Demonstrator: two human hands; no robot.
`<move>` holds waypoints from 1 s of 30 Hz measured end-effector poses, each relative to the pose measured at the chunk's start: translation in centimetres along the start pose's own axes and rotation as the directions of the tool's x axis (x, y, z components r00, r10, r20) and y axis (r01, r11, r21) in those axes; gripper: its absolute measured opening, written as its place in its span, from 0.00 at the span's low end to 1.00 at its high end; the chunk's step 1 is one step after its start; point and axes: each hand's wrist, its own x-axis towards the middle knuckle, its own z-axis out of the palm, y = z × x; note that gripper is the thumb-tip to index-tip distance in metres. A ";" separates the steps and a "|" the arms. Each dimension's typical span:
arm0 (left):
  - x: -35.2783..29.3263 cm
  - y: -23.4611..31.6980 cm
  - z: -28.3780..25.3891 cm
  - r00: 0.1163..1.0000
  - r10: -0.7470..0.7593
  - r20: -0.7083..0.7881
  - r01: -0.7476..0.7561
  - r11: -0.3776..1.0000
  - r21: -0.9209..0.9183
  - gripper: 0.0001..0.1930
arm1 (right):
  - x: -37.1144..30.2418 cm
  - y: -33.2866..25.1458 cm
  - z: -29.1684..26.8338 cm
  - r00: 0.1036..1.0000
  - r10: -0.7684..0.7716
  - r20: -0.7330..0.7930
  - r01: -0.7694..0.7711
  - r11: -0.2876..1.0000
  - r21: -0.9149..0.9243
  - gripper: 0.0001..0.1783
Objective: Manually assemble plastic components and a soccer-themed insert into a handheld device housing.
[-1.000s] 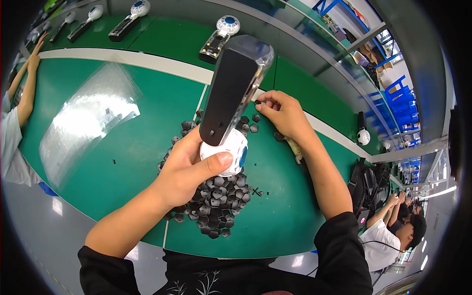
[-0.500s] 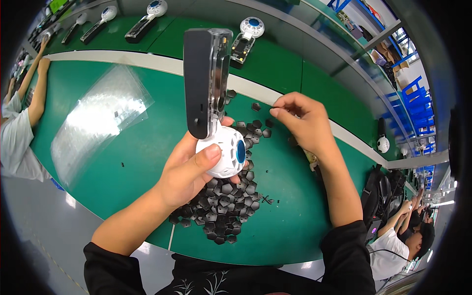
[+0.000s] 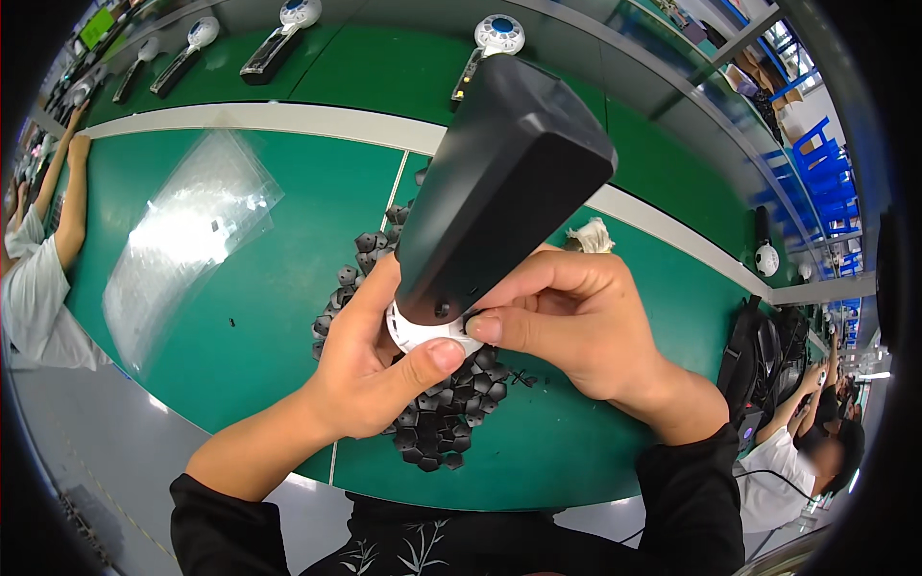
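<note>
My left hand [image 3: 365, 370] is closed around the white round head [image 3: 413, 336] of a handheld device, its thumb lying across the front. The device's long black handle [image 3: 499, 192] points up and away, tilted to the right. My right hand [image 3: 576, 326] pinches a small black piece [image 3: 468, 324] against the right side of the white head; the fingertips mostly cover it. Beneath the hands, a heap of black pentagonal plastic pieces [image 3: 437, 422] lies on the green table, partly hidden by the left hand and the device.
Clear plastic bags [image 3: 187, 245] lie at left on the table [image 3: 557, 461]. A crumpled whitish item [image 3: 591, 235] sits beyond my right hand. Similar devices [image 3: 499, 36] stand along the far green surface. A black backpack [image 3: 754, 355] is at right, and other people work on both sides.
My right hand has come in from the far right to the white head with the small black piece. The device has turned, its handle now leaning right with the black back showing.
</note>
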 end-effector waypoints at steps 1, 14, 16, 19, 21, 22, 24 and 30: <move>0.0 -0.1 0.0 1.000 -0.001 -0.003 0.001 1.000 0.002 0.30 | 0.0 0.2 0.0 1.000 0.001 0.003 -0.001 1.000 0.002 0.09; -1.1 0.2 0.4 0.959 -0.240 -0.153 0.231 0.970 -0.070 0.30 | -0.2 1.2 0.5 0.982 0.160 0.097 -0.177 0.965 0.193 0.12; -0.9 0.3 0.3 0.938 -0.295 -0.183 0.290 0.956 -0.054 0.30 | -0.3 1.0 0.2 0.976 0.167 0.137 -0.193 0.960 0.205 0.12; -0.7 0.7 0.1 0.944 -0.187 -0.273 0.151 0.977 -0.149 0.29 | 0.8 -0.6 -0.9 0.980 0.161 0.114 -0.166 0.986 0.030 0.09; -0.6 0.9 -0.2 0.941 -0.153 -0.302 0.102 0.979 -0.177 0.28 | 2.0 -0.8 -2.2 0.997 0.065 0.036 -0.058 0.982 -0.178 0.07; -0.6 1.0 -0.3 0.942 -0.136 -0.307 0.076 0.977 -0.201 0.28 | 2.8 -0.3 -3.3 0.999 -0.041 -0.019 0.032 0.944 -0.328 0.07; -0.3 0.9 -0.8 0.943 -0.107 -0.314 0.024 0.966 -0.257 0.27 | 4.3 0.1 -5.9 0.989 -0.118 -0.091 0.043 0.808 -0.588 0.09; 0.2 0.7 -1.5 0.980 -0.067 -0.188 -0.010 0.925 -0.380 0.28 | 5.0 0.9 -6.2 0.990 -0.106 -0.098 -0.003 0.663 -0.749 0.15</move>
